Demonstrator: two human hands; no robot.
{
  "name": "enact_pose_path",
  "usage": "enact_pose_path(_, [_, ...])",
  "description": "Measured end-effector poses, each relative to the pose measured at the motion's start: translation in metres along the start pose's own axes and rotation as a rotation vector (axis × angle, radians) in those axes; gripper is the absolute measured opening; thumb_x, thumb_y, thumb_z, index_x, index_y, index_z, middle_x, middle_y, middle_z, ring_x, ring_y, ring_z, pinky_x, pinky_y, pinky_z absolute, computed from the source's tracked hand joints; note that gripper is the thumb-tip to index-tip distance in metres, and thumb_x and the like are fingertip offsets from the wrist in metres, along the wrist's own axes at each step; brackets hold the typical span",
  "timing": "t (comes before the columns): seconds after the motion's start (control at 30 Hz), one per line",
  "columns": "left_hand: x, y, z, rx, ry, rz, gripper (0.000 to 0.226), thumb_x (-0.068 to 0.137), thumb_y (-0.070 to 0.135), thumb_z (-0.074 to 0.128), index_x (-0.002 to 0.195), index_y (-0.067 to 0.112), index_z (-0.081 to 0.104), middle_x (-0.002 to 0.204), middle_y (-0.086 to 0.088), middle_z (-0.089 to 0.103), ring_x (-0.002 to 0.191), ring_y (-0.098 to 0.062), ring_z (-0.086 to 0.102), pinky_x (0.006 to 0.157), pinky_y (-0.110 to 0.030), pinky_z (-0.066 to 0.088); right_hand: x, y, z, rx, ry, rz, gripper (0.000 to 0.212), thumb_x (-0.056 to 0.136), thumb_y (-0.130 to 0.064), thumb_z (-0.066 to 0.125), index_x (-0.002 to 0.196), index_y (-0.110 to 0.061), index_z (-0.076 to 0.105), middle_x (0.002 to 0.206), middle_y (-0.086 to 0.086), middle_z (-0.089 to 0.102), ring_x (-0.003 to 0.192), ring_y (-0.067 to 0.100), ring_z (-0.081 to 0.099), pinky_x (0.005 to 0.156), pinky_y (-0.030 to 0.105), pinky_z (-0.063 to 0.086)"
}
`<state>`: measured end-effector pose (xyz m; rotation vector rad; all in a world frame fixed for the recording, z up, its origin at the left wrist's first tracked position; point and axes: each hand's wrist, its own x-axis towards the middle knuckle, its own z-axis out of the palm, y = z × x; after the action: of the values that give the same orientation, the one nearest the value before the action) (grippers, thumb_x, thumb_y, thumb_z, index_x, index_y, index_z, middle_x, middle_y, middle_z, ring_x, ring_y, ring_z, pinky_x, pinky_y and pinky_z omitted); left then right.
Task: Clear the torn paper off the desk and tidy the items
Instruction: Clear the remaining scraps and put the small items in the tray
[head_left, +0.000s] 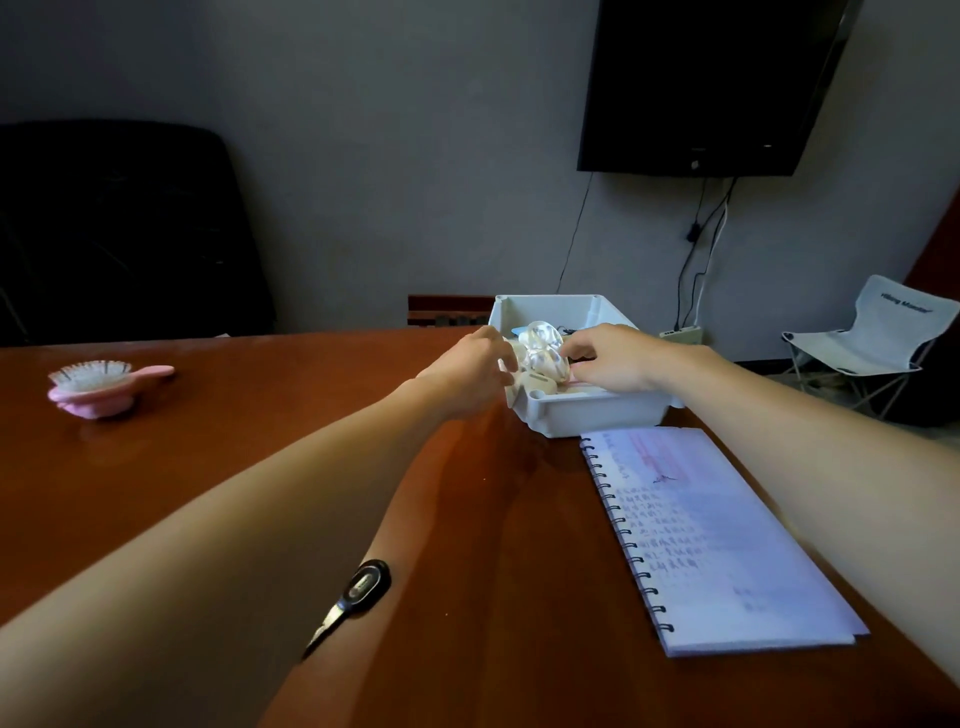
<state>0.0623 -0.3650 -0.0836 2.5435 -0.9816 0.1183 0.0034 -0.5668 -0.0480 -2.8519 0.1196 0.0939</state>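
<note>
At the far right of the bench (493, 545), seen from the head, a crumpled pale wad (543, 348) sits in the white bin (587, 415), directly between the left hand (470, 369) and right hand (613, 364). Both hands' fingers are curled (on what, I cannot tell), the right nearer the wad.

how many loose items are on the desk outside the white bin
3: a pink hairbrush far left, a small black-handled tool beside the left forearm, a spiral notebook before the bin. More may be hidden.
</note>
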Motion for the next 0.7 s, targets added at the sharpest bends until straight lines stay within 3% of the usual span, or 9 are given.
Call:
enact_pose_path(0.13, [-0.035,-0.009,-0.012,0.041,0.014,-0.038,0.026,0.100,0.024,0.053,0.125,0.018,0.061,0.141,-0.002,0.042,0.130,-0.025,0.036,0.106,-0.049,0.040,-0.017,-0.024,0.002,0.022,0.019,-0.050,0.039,0.094,-0.027,0.051,0.133,-0.025,0.056,0.133,-0.004,0.055,0.120,0.018,0.053,0.104,0.033,0.041])
enact_pose_path(0.23, [-0.065,-0.021,-0.020,0.090,0.008,-0.083,0.025,0.100,0.029,0.053,0.124,0.023,0.059,0.143,0.001,0.041,0.132,-0.022,0.035,0.106,-0.048,0.039,-0.027,-0.046,0.010,-0.015,0.039,-0.108,0.041,0.093,-0.023,0.050,0.133,-0.029,0.056,0.136,-0.003,0.052,0.113,0.020,0.051,0.094,0.031,0.041])
enact_pose_path(0.43, [-0.124,-0.041,-0.036,0.130,0.052,-0.178,0.028,0.101,0.030,0.052,0.128,0.026,0.056,0.147,0.002,0.040,0.136,-0.021,0.034,0.110,-0.046,0.030,-0.051,-0.094,0.031,0.029,0.028,-0.208,0.047,0.094,-0.019,0.049,0.140,-0.026,0.049,0.147,-0.001,0.045,0.133,0.021,0.044,0.103,0.029,0.037])
enact_pose_path(0.7, [-0.202,-0.067,-0.044,0.145,0.075,-0.279,0.029,0.101,0.033,0.048,0.127,0.027,0.057,0.147,0.002,0.041,0.134,-0.022,0.035,0.107,-0.047,0.028,-0.089,-0.151,0.079,0.056,-0.071,-0.330,0.050,0.091,-0.025,0.050,0.140,-0.032,0.048,0.153,-0.003,0.037,0.144,0.016,0.028,0.116,0.041,0.029])
